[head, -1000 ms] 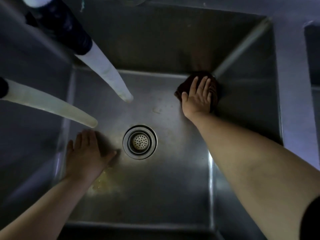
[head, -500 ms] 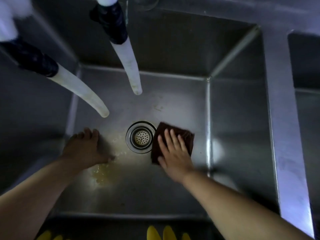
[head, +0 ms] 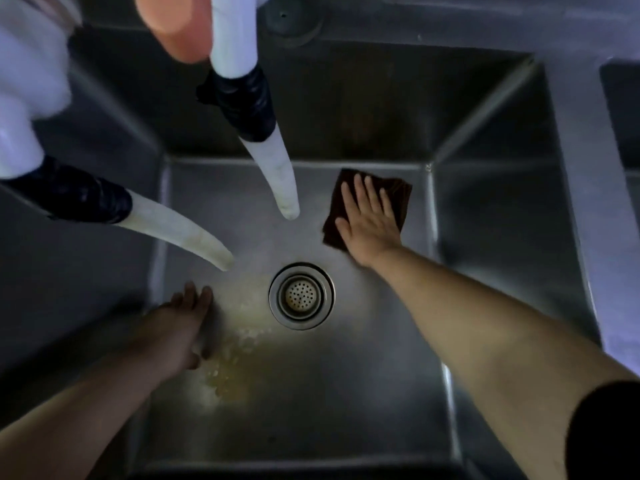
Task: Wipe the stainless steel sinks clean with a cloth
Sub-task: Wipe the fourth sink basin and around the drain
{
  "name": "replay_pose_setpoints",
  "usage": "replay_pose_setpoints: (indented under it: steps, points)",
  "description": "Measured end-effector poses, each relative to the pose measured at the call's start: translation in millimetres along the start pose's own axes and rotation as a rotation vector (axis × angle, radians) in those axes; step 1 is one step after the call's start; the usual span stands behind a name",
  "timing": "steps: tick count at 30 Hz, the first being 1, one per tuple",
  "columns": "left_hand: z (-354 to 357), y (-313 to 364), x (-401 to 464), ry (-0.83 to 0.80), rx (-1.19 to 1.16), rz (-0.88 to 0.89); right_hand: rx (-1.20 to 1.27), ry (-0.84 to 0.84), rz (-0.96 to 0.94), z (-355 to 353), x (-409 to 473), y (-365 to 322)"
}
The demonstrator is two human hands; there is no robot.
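I look down into a deep stainless steel sink (head: 485, 271). A dark brown cloth (head: 398, 192) lies flat on the sink floor near the back right corner. My right hand (head: 370, 223) presses on the cloth with straight, spread fingers. My left hand (head: 183, 327) rests flat on the sink floor at the left, beside a yellowish wet stain (head: 228, 368). The round drain strainer (head: 300, 296) sits between my two hands.
Two white hoses with black taped joints hang into the sink: one (head: 277, 178) from the back middle, another (head: 180, 233) from the left. A second sink basin (head: 623, 116) shows at the far right edge. An orange object (head: 173, 26) is blurred at the top.
My right hand slid the cloth from beside the drain back toward the far right corner of the sink floor. My left hand stayed on the floor at the left.
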State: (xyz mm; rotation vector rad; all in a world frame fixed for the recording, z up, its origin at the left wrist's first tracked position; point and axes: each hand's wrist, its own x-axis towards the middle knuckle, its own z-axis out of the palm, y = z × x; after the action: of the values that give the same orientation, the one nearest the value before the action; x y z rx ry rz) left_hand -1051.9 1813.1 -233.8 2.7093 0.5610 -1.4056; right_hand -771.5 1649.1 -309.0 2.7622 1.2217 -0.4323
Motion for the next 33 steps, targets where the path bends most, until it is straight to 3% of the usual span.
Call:
replay_pose_setpoints:
  steps: [7, 14, 19, 24, 27, 33]
  points:
    - [7, 2, 5, 0.016, 0.109, 0.000, 0.013, 0.046, 0.038, 2, 18, -38]
    - [6, 7, 1, 0.025, 0.058, -0.023, -0.016, -0.059, -0.368, 24, -34, -135]
    - [4, 2, -2, -0.007, -0.047, -0.019, -0.019, -0.052, -0.520, 13, -17, -101]
    - [8, -6, -7, 0.103, -0.083, -0.003, 0.005, 0.037, -0.206, 0, 6, 3]
    - [11, -8, -7, 0.086, -0.024, 0.012, -0.057, 0.052, 0.061, -4, 7, 46]
    - [21, -5, -6, 0.096, 0.010, 0.007, 0.104, 0.052, 0.499, -9, 27, -13]
